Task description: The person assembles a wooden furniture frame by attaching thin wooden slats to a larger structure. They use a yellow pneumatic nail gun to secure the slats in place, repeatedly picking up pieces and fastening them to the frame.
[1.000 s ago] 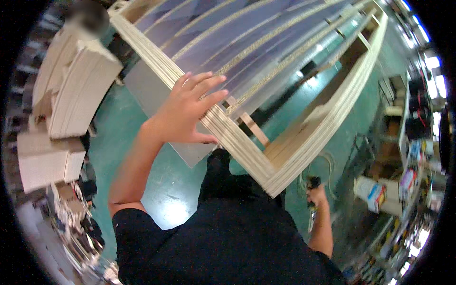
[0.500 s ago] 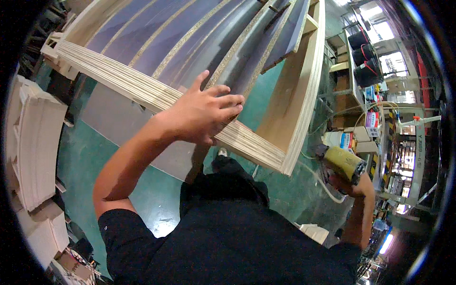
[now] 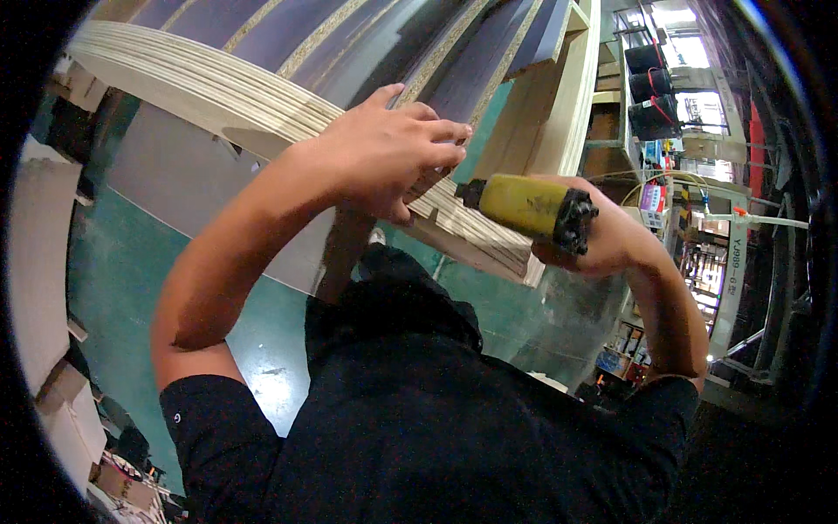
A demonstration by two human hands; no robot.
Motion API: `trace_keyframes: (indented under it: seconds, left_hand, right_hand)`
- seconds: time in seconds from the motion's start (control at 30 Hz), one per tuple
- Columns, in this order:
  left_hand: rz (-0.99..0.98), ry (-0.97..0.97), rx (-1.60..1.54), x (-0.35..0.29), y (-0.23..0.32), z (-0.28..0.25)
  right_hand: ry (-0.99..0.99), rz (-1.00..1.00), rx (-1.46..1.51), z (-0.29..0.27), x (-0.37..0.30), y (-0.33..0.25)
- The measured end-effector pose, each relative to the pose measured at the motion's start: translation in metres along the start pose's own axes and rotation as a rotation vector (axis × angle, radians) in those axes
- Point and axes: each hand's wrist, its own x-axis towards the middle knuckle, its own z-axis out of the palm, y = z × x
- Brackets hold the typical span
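Note:
My left hand (image 3: 384,153) is clasped over the near rim of a pale wooden frame (image 3: 209,96), thumb below and fingers on top. It grips the end of a dark laminated board (image 3: 476,65), whose exact outline is partly hidden by the fingers. My right hand (image 3: 602,231) is closed around a yellow and black nail gun (image 3: 524,205). The tool's black nose is at the frame's near rim, just right of my left fingers; whether it touches the wood I cannot tell. Several dark boards with raw chipboard edges (image 3: 323,39) lie side by side within the frame.
Stacked pale panels (image 3: 44,262) stand at the left. A grey sheet (image 3: 166,166) is under the frame, above the green floor (image 3: 131,253). Black bins (image 3: 655,87) and a shelf with boxes line the right, near a yellow air hose (image 3: 690,175).
My right hand has brought the nail gun leftward and up, from beside the frame to its near rim. My left hand stays at the rim, and the view has shifted slightly.

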Motion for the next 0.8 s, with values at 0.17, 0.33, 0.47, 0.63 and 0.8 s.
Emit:
trace_keyframes:
  seconds: [0.17, 0.33, 0.47, 0.63, 0.8]
  left_hand:
    - [-0.024, -0.039, -0.04, -0.001, -0.002, -0.003]
    - [-0.012, 0.022, -0.061, -0.003, -0.001, -0.002]
    - [-0.05, -0.048, -0.064, -0.001, -0.001, -0.003]
    - [-0.052, -0.035, -0.076, -0.002, 0.0, -0.004]
    - [-0.039, -0.014, -0.059, 0.002, -0.001, -0.002]
  right_hand:
    - [0.039, -0.089, 0.061, 0.002, 0.025, 0.006]
    - [0.024, -0.081, 0.085, 0.004, 0.028, 0.004]
    - [0.024, -0.058, 0.075, 0.004, 0.028, 0.007]
    - [0.016, -0.169, -0.054, 0.002, 0.027, 0.014]
    - [0.012, -0.085, 0.058, -0.001, 0.025, 0.009]
